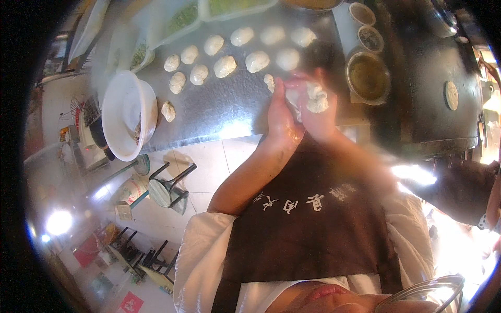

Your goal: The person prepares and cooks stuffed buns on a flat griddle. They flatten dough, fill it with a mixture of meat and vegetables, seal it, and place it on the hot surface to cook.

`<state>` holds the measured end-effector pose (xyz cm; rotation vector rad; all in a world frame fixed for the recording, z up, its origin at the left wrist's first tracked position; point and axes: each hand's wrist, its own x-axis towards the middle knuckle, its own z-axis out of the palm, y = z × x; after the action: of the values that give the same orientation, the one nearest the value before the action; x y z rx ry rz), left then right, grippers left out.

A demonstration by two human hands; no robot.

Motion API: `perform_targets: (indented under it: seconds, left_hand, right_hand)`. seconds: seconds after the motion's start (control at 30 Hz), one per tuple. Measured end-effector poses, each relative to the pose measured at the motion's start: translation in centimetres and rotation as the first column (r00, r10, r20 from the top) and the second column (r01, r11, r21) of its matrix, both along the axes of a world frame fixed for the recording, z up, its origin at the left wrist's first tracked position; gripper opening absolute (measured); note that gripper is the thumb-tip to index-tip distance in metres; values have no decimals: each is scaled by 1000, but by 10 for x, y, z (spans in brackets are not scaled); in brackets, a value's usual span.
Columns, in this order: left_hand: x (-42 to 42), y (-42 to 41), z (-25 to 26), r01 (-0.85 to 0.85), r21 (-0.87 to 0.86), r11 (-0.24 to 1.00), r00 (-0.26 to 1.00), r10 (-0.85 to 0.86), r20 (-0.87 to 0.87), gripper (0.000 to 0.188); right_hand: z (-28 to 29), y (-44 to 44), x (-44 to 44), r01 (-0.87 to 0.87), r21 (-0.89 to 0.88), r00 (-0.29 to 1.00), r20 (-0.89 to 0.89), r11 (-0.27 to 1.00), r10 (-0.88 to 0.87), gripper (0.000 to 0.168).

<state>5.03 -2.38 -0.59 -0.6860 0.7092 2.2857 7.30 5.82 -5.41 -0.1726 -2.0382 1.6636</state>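
Both of my hands are together just above the near edge of the metal worktop [203, 105], cupped around a soft lump of white dough [316, 98]. My left hand [282, 107] lies along the dough's left side, and my right hand [321, 113] grips it from the right, dough bulging out by the fingers. A small dough piece [269, 82] rests on the worktop beside my left fingers. Beyond them, several rounded dough balls [225, 66] sit in two rows, glossy on top. One more small dough piece [168, 111] lies apart at the left.
A white plastic bowl [148, 113] stands at the worktop's left edge. Tubs of chopped greens [184, 17] are at the back. To the right are a container of yellowish liquid [368, 78], smaller round containers [370, 38] and a dark griddle [426, 86] with a flat dough round [451, 95].
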Motion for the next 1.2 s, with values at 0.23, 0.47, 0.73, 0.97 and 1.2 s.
perform_targets:
  seconds: [0.23, 0.47, 0.73, 0.97, 1.2]
  left_hand:
    - [-6, -9, -38, -42, -19, 999, 998, 43, 37, 45]
    - [-33, -36, -54, -63, -32, 997, 998, 63, -8, 29]
    - [-51, -53, -53, 127, 23, 992, 990, -125, -70, 34]
    - [-65, -46, -40, 385, 6, 923, 922, -384, -42, 33]
    - [-42, -12, -30, 518, -249, 818, 689, -572, -445, 34]
  right_hand:
    - [2, -6, 2, -52, -84, 995, 79, 995, 58, 17]
    - [25, 35, -17, -92, 651, 989, 145, 753, -5, 33]
    - [10, 17, -13, -469, 384, 873, 64, 795, 484, 26]
    - [51, 23, -17, -409, 441, 909, 116, 799, 401, 14]
    - [30, 79, 4, -225, -210, 777, 551, 951, 305, 58]
